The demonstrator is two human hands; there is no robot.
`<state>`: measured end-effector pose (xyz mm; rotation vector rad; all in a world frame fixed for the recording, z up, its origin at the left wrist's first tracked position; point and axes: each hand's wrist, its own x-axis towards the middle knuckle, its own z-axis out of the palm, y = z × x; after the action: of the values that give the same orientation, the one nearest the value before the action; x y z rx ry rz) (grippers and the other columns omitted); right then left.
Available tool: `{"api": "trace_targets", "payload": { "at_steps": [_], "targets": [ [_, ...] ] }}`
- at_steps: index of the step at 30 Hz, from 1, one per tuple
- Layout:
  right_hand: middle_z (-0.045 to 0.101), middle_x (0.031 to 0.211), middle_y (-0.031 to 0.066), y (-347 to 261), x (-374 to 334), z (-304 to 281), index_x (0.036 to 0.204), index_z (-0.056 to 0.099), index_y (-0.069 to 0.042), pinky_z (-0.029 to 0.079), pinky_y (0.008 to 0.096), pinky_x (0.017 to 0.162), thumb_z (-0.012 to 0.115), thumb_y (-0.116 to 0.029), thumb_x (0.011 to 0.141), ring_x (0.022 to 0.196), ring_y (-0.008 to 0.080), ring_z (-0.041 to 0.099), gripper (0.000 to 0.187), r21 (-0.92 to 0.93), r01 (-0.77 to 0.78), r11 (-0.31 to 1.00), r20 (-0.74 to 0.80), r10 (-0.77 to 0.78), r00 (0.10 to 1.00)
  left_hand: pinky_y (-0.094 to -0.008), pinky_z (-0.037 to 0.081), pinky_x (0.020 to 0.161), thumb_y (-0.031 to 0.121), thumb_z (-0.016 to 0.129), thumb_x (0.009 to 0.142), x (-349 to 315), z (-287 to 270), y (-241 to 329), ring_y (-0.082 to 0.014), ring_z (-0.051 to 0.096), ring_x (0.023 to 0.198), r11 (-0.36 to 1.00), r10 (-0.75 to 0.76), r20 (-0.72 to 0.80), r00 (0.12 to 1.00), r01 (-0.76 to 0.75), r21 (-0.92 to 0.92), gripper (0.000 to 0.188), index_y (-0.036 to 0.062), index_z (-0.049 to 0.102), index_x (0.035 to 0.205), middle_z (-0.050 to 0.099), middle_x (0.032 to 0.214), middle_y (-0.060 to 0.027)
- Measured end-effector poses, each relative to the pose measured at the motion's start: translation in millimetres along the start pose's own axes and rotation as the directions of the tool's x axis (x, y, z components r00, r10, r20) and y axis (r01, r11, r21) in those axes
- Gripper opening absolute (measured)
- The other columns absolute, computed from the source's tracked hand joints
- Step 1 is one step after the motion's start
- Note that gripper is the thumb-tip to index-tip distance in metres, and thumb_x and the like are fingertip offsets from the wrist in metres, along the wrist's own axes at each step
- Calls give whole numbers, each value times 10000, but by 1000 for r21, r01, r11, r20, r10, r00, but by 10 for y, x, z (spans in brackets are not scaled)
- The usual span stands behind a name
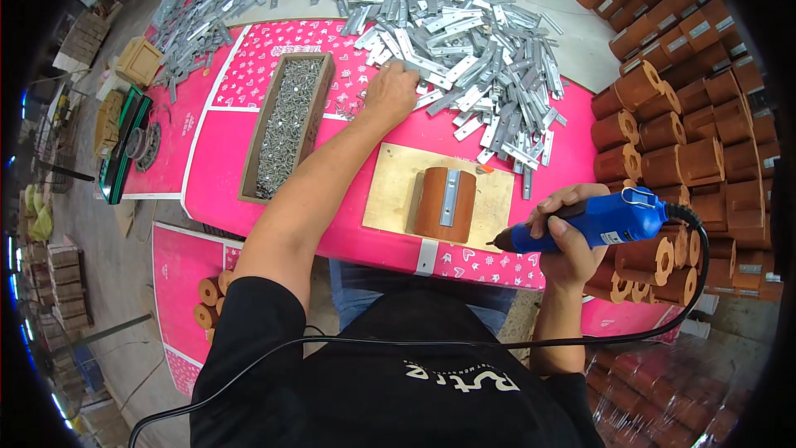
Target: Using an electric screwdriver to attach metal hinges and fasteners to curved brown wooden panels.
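A: going left to right, how far along is this?

B: on the pink-covered table point(215, 158), the wooden screw box point(320, 99) has its near end by the near left corner, well filled with screws point(286, 133), so no shortage there. Left hand point(393, 93) is at the edge of the loose drilled metal strips point(489, 58), fingers curled down, can't tell if it's pinching one

A: and the piece in work?

B: brown cylinder point(430, 203) lies on the brass-coloured board point(388, 191) by the table's near edge, one strip point(450, 199) laid along its top. Can't see if it's fastened, so maybe halfway?

A: right hand point(572, 255)?

B: wrapped round a blue electric screwdriver point(609, 220), tip by the board's near right corner, off the strip. Past the table's right edge, some stacked cylinders point(618, 129) have strips on, those look done, tons of loose strips left
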<state>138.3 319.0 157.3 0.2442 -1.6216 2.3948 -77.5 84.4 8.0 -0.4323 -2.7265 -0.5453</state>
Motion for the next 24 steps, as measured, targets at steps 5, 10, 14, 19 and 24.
{"api": "trace_targets", "payload": {
  "at_steps": [5, 10, 14, 19, 24],
  "targets": [
    [619, 839, 192, -40, -3, -3, 1023, 469, 4, 514, 312, 596, 618, 46, 699, 609, 205, 598, 360, -17, 2, 1000, 2, -2, 1000, -401, 501, 834, 68, 598, 766, -12, -138, 31, -325, 576, 984, 977, 80, 86, 993, -95, 189, 185, -4, 619, 936, 595, 993, -185],
    [620, 844, 194, -29, 3, 37, 1031, 476, 15, 510, 304, 592, 616, 53, 702, 610, 205, 600, 360, -10, -20, 1000, 17, 20, 1000, -442, 501, 806, 21, 524, 796, -90, -254, -126, -365, 585, 956, 975, -3, 156, 988, -32, 220, 211, -14, 551, 1002, 591, 1005, -207],
    [620, 846, 191, 4, -84, 99, 1038, 476, 18, 513, 306, 592, 627, 57, 708, 621, 200, 604, 365, 9, -11, 1000, 31, 11, 999, -450, 493, 808, 22, 518, 797, -162, -295, -118, -377, 590, 956, 980, -58, 115, 992, 34, 195, 192, -27, 578, 972, 608, 978, -225],
    [626, 848, 187, -25, -166, 72, 1035, 481, 18, 523, 302, 601, 645, 61, 712, 641, 198, 621, 364, -62, -14, 998, 18, 15, 1000, -461, 464, 836, 43, 527, 807, -377, -499, -212, -383, 585, 943, 992, 8, 320, 947, 32, -120, 194, 15, 656, 950, 635, 929, -211],
    [631, 852, 182, -8, -166, 13, 1020, 493, 17, 527, 293, 606, 651, 60, 711, 657, 192, 631, 350, -74, -43, 996, -4, 43, 999, -462, 453, 866, 50, 519, 817, -294, -661, -258, -380, 560, 994, 993, -116, 77, 990, 118, -15, 280, 51, 652, 1063, 626, 1000, -191]
  ]
}}
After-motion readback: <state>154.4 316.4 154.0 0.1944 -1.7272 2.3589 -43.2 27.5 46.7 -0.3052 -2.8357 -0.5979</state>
